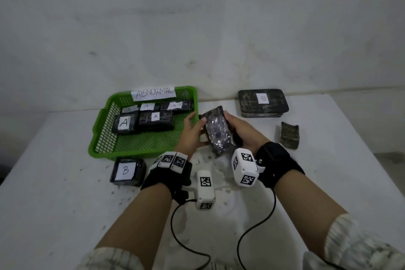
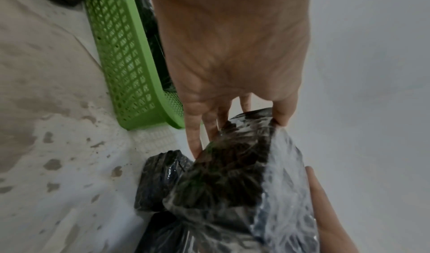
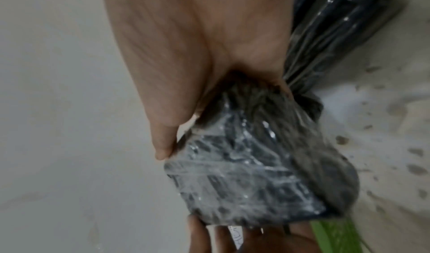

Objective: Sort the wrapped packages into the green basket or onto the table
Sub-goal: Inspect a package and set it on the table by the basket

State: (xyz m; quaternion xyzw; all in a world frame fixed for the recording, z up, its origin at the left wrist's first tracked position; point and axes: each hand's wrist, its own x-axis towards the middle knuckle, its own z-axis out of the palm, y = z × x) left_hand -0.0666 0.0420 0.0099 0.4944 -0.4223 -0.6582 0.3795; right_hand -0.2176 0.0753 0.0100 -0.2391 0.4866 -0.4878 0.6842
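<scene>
Both hands hold one dark wrapped package (image 1: 219,132) just right of the green basket (image 1: 103,138), above the table (image 1: 65,204). My left hand (image 1: 198,126) pinches its left end between thumb and fingers; the left wrist view shows the package (image 2: 244,174) under those fingertips (image 2: 282,117). On the right, my right hand (image 1: 232,129) cups the package with the thumb (image 3: 163,146) on its edge. No label shows on the upper face. Several packages marked A (image 1: 123,123) lie inside the basket.
The basket carries a paper sign reading ABNORMAL (image 1: 153,93). A package marked B (image 1: 126,171) lies in front of the basket. A larger B package (image 1: 263,103) sits at the back right, a small unlabelled one (image 1: 290,136) beside it. Another dark package (image 2: 160,179) lies under the held one.
</scene>
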